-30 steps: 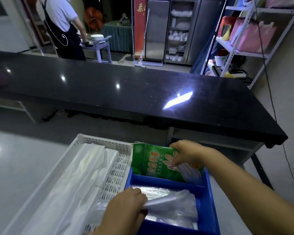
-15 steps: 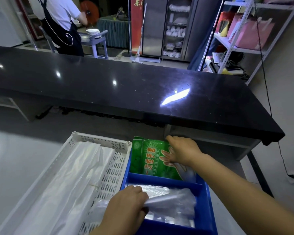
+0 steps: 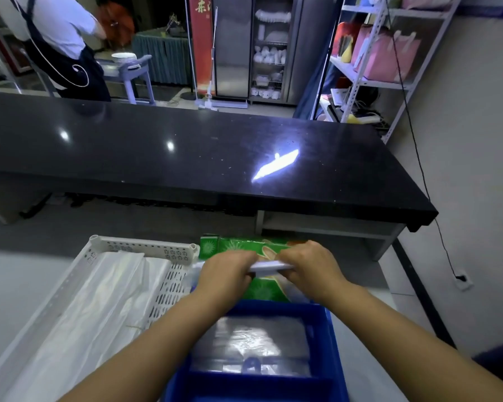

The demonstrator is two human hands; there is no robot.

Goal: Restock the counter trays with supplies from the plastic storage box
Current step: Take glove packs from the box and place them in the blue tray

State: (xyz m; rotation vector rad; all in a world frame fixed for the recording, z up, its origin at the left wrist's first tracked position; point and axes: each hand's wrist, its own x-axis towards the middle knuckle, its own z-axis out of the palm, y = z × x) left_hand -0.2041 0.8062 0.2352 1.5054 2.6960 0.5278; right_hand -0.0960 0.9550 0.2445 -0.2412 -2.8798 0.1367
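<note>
Both hands meet over the far compartment of the blue tray (image 3: pixel 329 317). The left hand (image 3: pixel 227 271) and right hand (image 3: pixel 311 268) each pinch one end of a thin pale pack (image 3: pixel 270 266), just above the green packet (image 3: pixel 238 245). This looks like stocking that compartment. The next move calls for lowering the pack flat, then releasing it.

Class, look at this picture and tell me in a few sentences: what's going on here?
A person is restocking trays, seen from their own head camera. The left hand and right hand grip a flat pale packet between them, above a green pack that sits in the far compartment of a blue tray. The near compartment holds clear plastic bags. A white perforated tray to its left holds white plastic bags. Beyond lies a black counter.
</note>
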